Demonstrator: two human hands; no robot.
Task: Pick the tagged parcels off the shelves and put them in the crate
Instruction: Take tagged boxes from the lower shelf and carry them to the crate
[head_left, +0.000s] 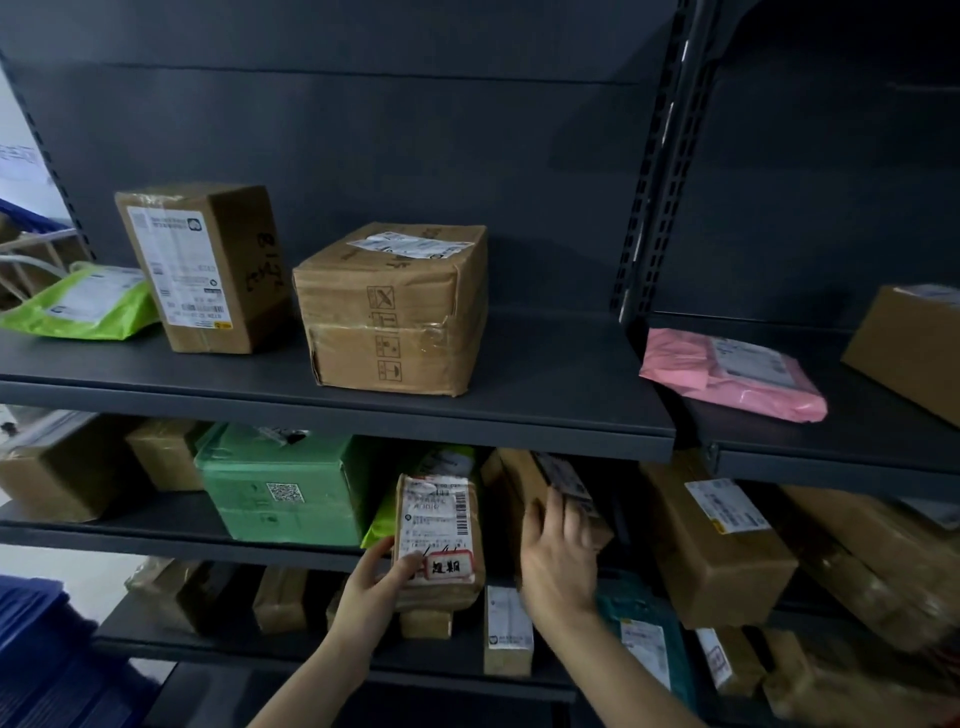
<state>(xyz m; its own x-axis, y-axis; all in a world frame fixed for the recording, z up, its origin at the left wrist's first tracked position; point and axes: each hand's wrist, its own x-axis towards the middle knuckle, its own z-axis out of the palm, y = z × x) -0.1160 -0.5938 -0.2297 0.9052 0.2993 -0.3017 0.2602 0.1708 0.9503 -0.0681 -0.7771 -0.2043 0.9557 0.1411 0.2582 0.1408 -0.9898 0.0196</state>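
My left hand grips a small brown parcel by its lower left corner, thumb on its front. The parcel stands upright in front of the middle shelf and bears a white shipping label and a red-bordered tag with handwriting. My right hand rests on a tilted cardboard box on the middle shelf, fingers curled over its right side next to its label. No crate shows clearly in view.
The top shelf carries two cardboard boxes and a lime-green bag; a pink bag lies on the right bay. A green parcel and several boxes crowd the middle and lower shelves. Something blue sits at bottom left.
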